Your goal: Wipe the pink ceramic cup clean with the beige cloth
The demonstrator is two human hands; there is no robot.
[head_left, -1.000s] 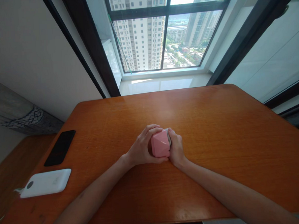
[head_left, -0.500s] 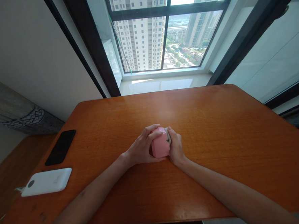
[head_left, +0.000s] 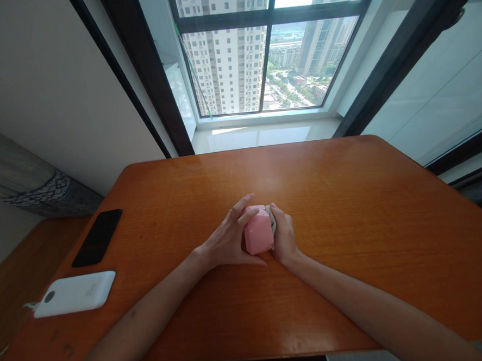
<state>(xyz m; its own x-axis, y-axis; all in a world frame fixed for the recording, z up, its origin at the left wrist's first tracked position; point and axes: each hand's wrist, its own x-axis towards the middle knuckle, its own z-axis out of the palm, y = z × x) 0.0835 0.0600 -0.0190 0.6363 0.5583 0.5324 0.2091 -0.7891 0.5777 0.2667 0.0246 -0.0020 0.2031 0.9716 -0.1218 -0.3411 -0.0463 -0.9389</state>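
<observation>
A pink faceted box (head_left: 258, 231) stands at the middle of the orange wooden table (head_left: 349, 217), held between my two hands. My left hand (head_left: 228, 238) grips its left side, with the fingers spread across the upper corner and the thumb running below it. My right hand (head_left: 284, 236) presses on its right side. A small grey-white piece of cloth (head_left: 271, 217) shows between the box and my right hand, mostly hidden.
A black smartphone (head_left: 96, 238) lies face up near the table's left edge, and a white power bank (head_left: 74, 294) with a cable lies near it. A large window stands beyond the table's far edge. A lower wooden surface sits to the left.
My left hand's fingers have spread and lifted toward the upper left, showing more of the pink box's top. The box and my right hand stay nearly in place.
</observation>
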